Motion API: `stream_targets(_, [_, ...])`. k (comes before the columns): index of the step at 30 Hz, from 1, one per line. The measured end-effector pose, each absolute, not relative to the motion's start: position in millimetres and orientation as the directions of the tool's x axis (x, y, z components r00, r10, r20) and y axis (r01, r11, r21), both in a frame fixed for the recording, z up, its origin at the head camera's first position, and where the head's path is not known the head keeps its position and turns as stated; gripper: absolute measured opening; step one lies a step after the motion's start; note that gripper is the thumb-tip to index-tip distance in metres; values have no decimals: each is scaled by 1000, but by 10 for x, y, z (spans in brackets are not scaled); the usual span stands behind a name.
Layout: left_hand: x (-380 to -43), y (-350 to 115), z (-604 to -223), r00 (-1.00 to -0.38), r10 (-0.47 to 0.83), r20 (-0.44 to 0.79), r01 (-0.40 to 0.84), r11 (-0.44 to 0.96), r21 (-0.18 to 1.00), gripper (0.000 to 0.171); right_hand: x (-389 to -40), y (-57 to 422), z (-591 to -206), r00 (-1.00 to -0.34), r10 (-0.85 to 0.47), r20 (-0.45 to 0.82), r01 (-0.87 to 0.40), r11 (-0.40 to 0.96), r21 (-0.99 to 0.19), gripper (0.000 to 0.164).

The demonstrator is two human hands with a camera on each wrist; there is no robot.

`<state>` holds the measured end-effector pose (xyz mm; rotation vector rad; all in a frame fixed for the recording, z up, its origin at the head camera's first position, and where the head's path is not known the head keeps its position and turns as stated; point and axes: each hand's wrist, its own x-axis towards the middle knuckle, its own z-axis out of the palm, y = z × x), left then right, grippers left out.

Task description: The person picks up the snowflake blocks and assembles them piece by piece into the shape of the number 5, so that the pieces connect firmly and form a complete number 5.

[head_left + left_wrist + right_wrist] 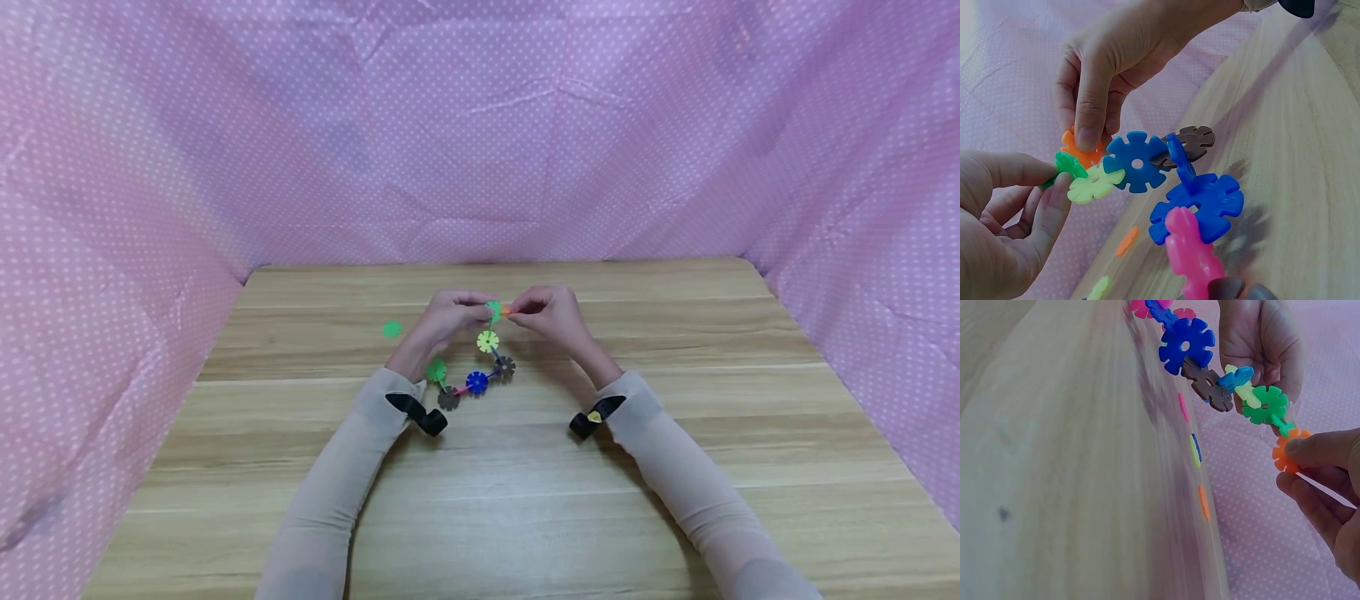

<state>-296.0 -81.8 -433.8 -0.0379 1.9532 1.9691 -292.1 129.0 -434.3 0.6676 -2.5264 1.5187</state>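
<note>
A chain of slotted plastic snowflake discs hangs between and below the two hands. My left hand [447, 321] pinches the green disc [1265, 405] near the chain's upper end. Thumb and fingertips of my right hand [553, 317] grip an orange disc [1284, 459], whose edge meets the green piece. Further along come a yellow-green disc [487, 341], a light blue disc [1135, 162], a brown disc [505, 368] and a dark blue disc [476, 382]. A pink disc [1191, 250], another brown disc [448, 398] and a second green disc [437, 369] follow.
One loose green disc [392, 329] lies on the wooden table [495, 500], left of the left hand. Near the table edge in the right wrist view lie a loose orange disc [1204, 503] and a pink disc [1184, 406]. Pink dotted cloth [480, 150] surrounds the table.
</note>
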Motion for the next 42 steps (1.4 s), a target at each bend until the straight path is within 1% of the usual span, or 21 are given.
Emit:
stream_targets(6, [-2971,-821,-4339,-930,247,-272,-274,28,961,27,-2895,1284,-4318,-883,-317,347,-458,416,-785,6])
stream_targets(10, [-2972,-827,-4340,-930,253,-267,-269,26,963,28,-2897,1285,-4322,-878,-317,358,-466,400,-789,5])
stream_targets(14, [-2971,-838,-4342,-930,251,-269,-270,33,962,27,-2916,1291,-4341,-882,-319,346,-451,366,-814,4])
stream_targets(23, [-2981,-832,-4360,-929,259,-264,-267,24,963,29,-2947,1299,-4390,-888,-327,324,-425,313,-849,6])
stream_targets(28, [-2979,-825,-4362,-929,256,-267,-269,30,963,30,-2933,1299,-4391,-885,-330,327,-428,301,-852,9])
stream_targets(34, [-3003,-848,-4364,-924,260,-281,-280,44,959,29,-2960,1294,-4416,-898,-327,294,-394,303,-868,9])
stream_targets(38, [-3012,-878,-4364,-914,287,-285,-281,56,958,30,-2979,1284,-4438,-908,-319,271,-371,315,-873,9])
stream_targets(42, [-3013,-896,-4367,-896,345,-278,-263,92,960,33,-2985,1287,-4437,-909,-312,275,-370,304,-878,10])
